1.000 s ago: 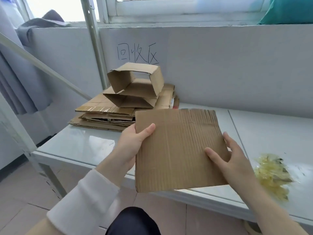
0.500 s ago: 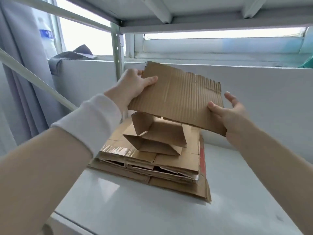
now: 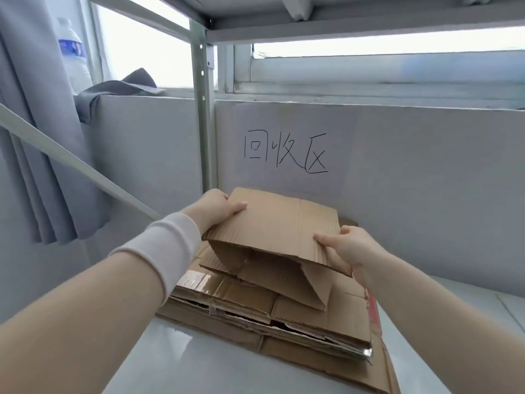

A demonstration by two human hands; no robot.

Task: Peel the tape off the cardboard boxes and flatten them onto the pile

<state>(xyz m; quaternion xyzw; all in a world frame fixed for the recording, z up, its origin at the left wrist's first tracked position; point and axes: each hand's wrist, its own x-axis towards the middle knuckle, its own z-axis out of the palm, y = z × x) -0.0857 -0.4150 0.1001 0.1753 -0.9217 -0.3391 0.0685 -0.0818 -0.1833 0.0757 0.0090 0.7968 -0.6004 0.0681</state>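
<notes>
The left hand (image 3: 218, 207) and right hand (image 3: 349, 245), each grip pinching an edge, hold 1 flattened cardboard sheet (image 3: 278, 226) over the pile (image 3: 284, 317) at the desk's (image 3: 199, 359) far edge. The box (image 3: 284, 277) beneath (half-collapsed) is not yet flat.

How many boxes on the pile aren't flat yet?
1: a half-open box atop the pile, under the sheet that the left hand and right hand hold. More may be hidden.

Handwritten "回收区" (image 3: 285, 152) on the grey panel (image 3: 412, 180)
</notes>
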